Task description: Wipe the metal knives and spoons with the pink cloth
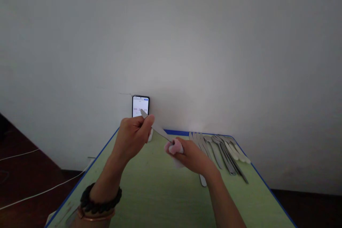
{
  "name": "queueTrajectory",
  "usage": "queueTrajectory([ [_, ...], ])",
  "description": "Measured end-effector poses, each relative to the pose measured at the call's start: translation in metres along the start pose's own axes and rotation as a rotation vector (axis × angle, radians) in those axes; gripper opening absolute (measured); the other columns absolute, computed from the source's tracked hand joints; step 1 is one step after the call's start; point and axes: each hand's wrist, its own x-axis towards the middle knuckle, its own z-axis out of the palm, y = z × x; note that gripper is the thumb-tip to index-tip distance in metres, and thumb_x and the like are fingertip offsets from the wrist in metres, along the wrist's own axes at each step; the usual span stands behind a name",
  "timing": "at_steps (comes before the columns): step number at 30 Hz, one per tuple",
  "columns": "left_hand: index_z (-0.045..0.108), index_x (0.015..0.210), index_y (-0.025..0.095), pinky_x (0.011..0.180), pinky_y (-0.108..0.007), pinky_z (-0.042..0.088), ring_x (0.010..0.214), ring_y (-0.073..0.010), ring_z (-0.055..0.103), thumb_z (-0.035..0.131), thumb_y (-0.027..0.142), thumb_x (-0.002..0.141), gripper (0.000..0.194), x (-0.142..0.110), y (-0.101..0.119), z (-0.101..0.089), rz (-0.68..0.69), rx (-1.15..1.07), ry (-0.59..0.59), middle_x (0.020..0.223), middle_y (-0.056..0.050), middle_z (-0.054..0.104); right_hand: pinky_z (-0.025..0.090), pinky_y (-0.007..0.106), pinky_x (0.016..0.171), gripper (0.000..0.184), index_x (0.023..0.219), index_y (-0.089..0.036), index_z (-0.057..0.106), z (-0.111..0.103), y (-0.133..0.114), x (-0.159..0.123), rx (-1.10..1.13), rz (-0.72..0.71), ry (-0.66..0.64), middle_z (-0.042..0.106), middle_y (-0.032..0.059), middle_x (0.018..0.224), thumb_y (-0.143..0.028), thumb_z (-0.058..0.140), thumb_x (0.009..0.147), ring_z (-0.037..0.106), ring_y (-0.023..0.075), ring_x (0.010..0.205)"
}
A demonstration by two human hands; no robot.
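My left hand (133, 136) is closed around one end of a metal knife (157, 128), which it holds slanted above the green table (149, 192). My right hand (191, 156) is closed on a pale pink cloth (174, 146) that is wrapped around the lower part of the knife. Dark beaded bracelets and a copper bangle circle my left wrist (100, 203).
A row of several metal forks, spoons and knives (221, 149) lies on the table to the right of my hands. A phone (140, 106) showing a timer leans upright against the white wall at the table's far edge. White cables (40, 192) trail across the dark floor on the left.
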Motion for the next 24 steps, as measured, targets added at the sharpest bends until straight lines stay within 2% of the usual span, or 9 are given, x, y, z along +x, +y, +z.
queueTrajectory([
  [3,0.046,0.038,0.02,0.043,-0.022,0.033,0.035,-0.0096,0.043,0.046,0.04,0.083,0.049,0.0,-0.001,0.002,0.019,0.004,0.042,0.035,0.003,0.046,0.039,0.025,0.07,0.012,0.089,-0.019,0.061,-0.004,0.007,-0.001,0.018,0.011,0.02,0.068,0.0028,0.091,-0.027,0.055,0.082,0.06,0.0165,0.081],
  [8,0.047,0.038,0.02,0.043,-0.023,0.033,0.037,-0.0102,0.044,0.047,0.039,0.083,0.049,0.0,-0.005,0.003,-0.029,-0.035,0.071,0.036,0.003,0.049,0.039,0.025,0.072,0.012,0.09,-0.02,0.063,-0.005,0.017,-0.003,-0.013,0.012,0.051,0.069,0.0024,0.092,-0.026,0.056,0.082,0.06,0.0172,0.084],
  [12,0.046,0.039,0.02,0.044,-0.022,0.035,0.038,-0.0103,0.043,0.048,0.039,0.083,0.048,0.001,-0.007,0.003,-0.045,-0.06,0.127,0.036,0.003,0.047,0.039,0.024,0.069,0.013,0.091,-0.02,0.063,-0.003,0.014,-0.003,-0.024,0.024,0.028,0.069,0.0025,0.09,-0.028,0.055,0.083,0.061,0.0172,0.08],
  [15,0.05,0.048,0.02,0.044,-0.021,0.036,0.04,-0.0102,0.046,0.048,0.039,0.084,0.041,0.004,-0.008,0.005,-0.04,-0.11,0.141,0.042,0.003,0.05,0.039,0.025,0.07,0.014,0.091,-0.02,0.063,-0.003,0.009,-0.002,-0.043,0.016,0.034,0.069,0.0038,0.091,-0.027,0.055,0.083,0.061,0.0182,0.082],
  [18,0.054,0.061,0.019,0.041,-0.02,0.034,0.039,-0.0103,0.046,0.045,0.043,0.086,0.036,0.007,-0.013,0.011,-0.053,-0.135,0.052,0.045,0.004,0.05,0.038,0.025,0.072,0.012,0.09,-0.02,0.063,-0.004,0.007,-0.001,-0.081,0.009,0.073,0.069,0.0044,0.093,-0.025,0.055,0.083,0.061,0.0188,0.084],
  [21,0.06,0.078,0.017,0.041,-0.021,0.034,0.039,-0.0116,0.046,0.04,0.048,0.088,0.038,0.008,-0.018,0.023,-0.058,-0.094,-0.129,0.046,0.005,0.051,0.038,0.025,0.072,0.012,0.089,-0.02,0.063,-0.004,0.007,0.0,-0.127,0.034,0.098,0.069,0.0051,0.091,-0.026,0.055,0.082,0.06,0.0192,0.083],
  [24,0.061,0.082,0.017,0.046,-0.021,0.036,0.044,-0.0126,0.05,0.04,0.044,0.089,0.035,0.005,-0.018,0.037,0.036,-0.04,-0.288,0.048,0.005,0.052,0.038,0.026,0.072,0.013,0.091,-0.02,0.063,-0.001,0.008,0.002,-0.148,0.036,0.115,0.069,0.0057,0.091,-0.025,0.054,0.083,0.06,0.0198,0.083],
])
